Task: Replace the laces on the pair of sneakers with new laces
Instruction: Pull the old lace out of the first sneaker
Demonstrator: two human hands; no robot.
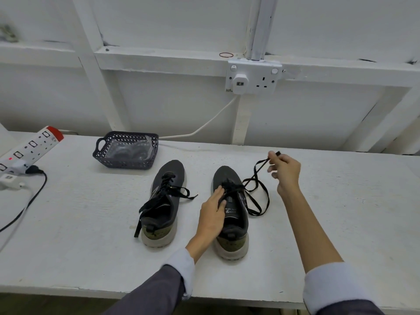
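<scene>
Two dark grey sneakers with pale soles stand side by side on the white table, toes pointing away from me. The left sneaker (164, 201) has its black lace untied and trailing over both sides. My left hand (212, 215) lies flat on the left side and tongue of the right sneaker (234, 221), fingers apart. My right hand (285, 172) is raised to the right of that shoe and pinches the end of its black lace (256, 194), which loops down onto the table and back to the eyelets.
A dark plastic basket (100, 153) with clear packets of laces sits behind the left sneaker. A power strip (29, 146) with plugs and cables lies at the far left. A wall socket (253, 77) hangs above. The table's front edge (91, 289) runs near me.
</scene>
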